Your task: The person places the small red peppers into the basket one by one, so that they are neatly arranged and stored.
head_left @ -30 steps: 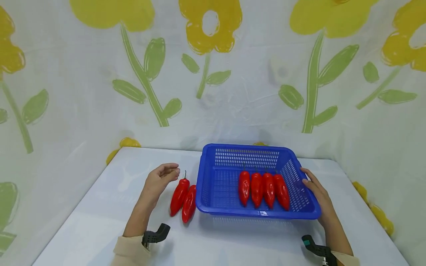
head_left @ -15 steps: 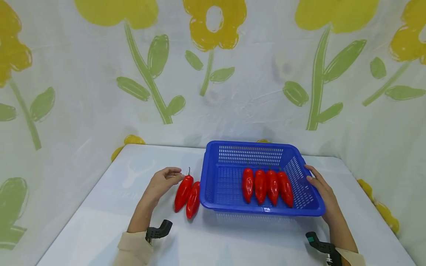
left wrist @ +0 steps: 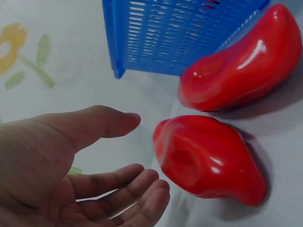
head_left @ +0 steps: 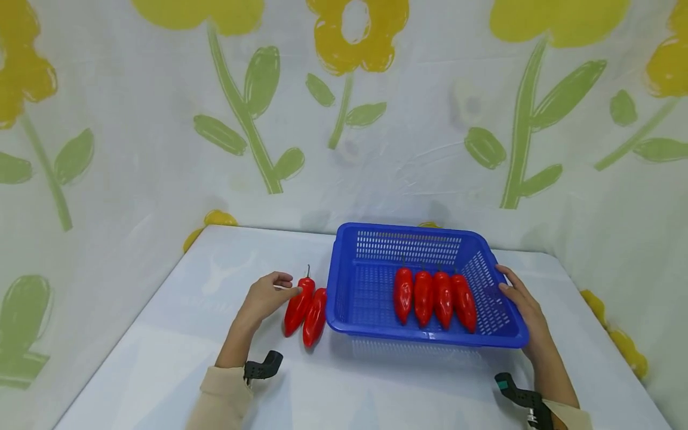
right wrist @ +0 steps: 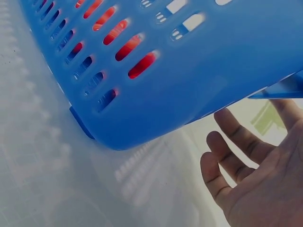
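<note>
My left hand (head_left: 269, 297) is just left of two red peppers on the table, its fingers slightly bent and its thumb overlapping the nearer pepper (head_left: 298, 310) in the head view. A gap shows between fingertips and that pepper (left wrist: 208, 158) in the left wrist view. The other pepper (head_left: 315, 318) lies beside it, against the left side of a blue plastic basket (head_left: 344, 334). Several more red peppers (head_left: 423, 298) lie in a row inside the basket. With loosely bent fingers, my right hand (head_left: 529, 313) rests at the basket's right rim; its palm shows in the right wrist view.
The white table (head_left: 344, 394) reaches back to a cloth wall (head_left: 419, 167) printed with yellow flowers. Black wrist cameras (head_left: 263, 365) are strapped at both cuffs.
My left hand has moved right, closer to the nearer pepper, so its thumb now overlaps the pepper's top. The right hand stays at the basket's rim. The head view shifts slightly.
</note>
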Demonstrator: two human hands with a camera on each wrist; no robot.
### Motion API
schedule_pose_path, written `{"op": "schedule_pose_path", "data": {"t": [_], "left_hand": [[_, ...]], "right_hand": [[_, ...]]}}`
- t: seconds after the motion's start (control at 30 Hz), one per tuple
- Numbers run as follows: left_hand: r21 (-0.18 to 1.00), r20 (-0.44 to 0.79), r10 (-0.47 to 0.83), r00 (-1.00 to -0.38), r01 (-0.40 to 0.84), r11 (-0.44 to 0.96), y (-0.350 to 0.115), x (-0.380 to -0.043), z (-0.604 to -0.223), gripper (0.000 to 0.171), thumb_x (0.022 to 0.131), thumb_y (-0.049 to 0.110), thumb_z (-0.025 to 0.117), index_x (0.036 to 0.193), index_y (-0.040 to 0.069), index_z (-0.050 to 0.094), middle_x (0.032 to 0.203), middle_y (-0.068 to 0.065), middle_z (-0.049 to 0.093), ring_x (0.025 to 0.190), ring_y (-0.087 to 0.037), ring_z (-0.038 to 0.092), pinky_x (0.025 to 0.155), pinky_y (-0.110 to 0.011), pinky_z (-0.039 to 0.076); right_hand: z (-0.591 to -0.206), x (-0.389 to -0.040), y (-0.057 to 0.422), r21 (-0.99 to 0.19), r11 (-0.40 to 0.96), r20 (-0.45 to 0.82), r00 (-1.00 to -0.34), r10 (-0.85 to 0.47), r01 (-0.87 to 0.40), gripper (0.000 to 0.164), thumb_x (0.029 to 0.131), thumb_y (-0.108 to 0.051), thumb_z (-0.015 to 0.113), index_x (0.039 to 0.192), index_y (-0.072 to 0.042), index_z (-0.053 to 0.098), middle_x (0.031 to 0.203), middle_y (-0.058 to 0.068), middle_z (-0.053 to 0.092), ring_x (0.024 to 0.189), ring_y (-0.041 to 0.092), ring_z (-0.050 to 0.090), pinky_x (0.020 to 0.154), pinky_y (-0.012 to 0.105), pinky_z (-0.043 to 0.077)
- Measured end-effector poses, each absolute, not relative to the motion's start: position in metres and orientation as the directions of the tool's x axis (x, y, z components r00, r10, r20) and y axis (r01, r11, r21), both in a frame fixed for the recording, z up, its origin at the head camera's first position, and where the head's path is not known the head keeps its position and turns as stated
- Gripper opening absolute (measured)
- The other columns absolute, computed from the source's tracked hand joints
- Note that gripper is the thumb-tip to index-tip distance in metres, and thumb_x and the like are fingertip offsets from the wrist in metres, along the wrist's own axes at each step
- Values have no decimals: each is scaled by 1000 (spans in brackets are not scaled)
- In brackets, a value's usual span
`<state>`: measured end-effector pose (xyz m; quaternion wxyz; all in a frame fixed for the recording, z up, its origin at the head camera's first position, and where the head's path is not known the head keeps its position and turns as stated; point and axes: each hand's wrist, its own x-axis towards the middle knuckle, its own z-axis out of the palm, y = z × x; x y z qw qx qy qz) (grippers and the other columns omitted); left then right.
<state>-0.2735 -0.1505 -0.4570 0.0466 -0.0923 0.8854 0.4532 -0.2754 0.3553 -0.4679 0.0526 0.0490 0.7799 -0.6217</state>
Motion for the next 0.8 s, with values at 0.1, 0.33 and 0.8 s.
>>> {"op": "schedule_pose_path", "data": {"t": [0.1,0.33,0.8], "left_hand": [[777,-204,-119,-972,-235,584,-149,-273,-461,50,86,25,77,126,0,61,116,-16,65,106,-33,62,85,-46,58],[753,-235,-113,-965,-255,606,-145,-276,-462,49,83,23,80,122,-2,62,111,-17,66,100,-31,63,82,-43,59],[758,-293,-131,-947,-314,572,-156,-280,-458,53,85,30,77,125,-2,63,113,-18,66,103,-33,62,82,-44,59]], "right_hand": [[-470,-276,355,-958,245,-151,-988,11,149,59,104,-53,39,158,-45,18,163,22,13,121,26,48,78,34,60],[-469,-279,357,-960,244,-139,-990,17,139,57,104,-53,40,157,-46,20,164,20,12,125,32,43,77,29,59],[-468,-280,356,-963,222,-150,-988,23,152,57,103,-52,42,157,-47,22,164,20,12,125,31,44,77,31,60]]}}
